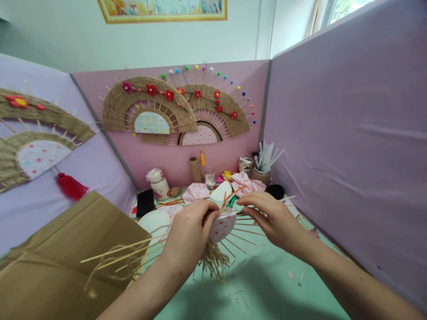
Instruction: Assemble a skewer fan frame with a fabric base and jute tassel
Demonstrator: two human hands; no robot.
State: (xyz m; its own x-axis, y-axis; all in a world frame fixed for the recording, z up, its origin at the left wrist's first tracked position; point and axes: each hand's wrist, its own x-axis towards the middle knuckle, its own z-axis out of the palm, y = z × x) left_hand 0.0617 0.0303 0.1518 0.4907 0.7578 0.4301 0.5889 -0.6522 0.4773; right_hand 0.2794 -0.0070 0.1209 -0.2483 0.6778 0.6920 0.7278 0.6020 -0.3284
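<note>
Nearest you, brown cardboard is lying at the left on the green table. Your left hand is gripping the dotted fan piece between thumb and fingers; the piece is sitting just right of that hand, with thin sticks radiating rightward and a twine fringe hanging below. Your right hand is poising thumb and forefinger close together beside the piece's upper right edge; whether they are pinching a stick, you cannot tell. Beyond, a black phone is lying beside a white bottle bearing reddish print too small to read. Farther back, finished-looking twine fans are hanging on the pink partition, beneath a gold-framed picture.
</note>
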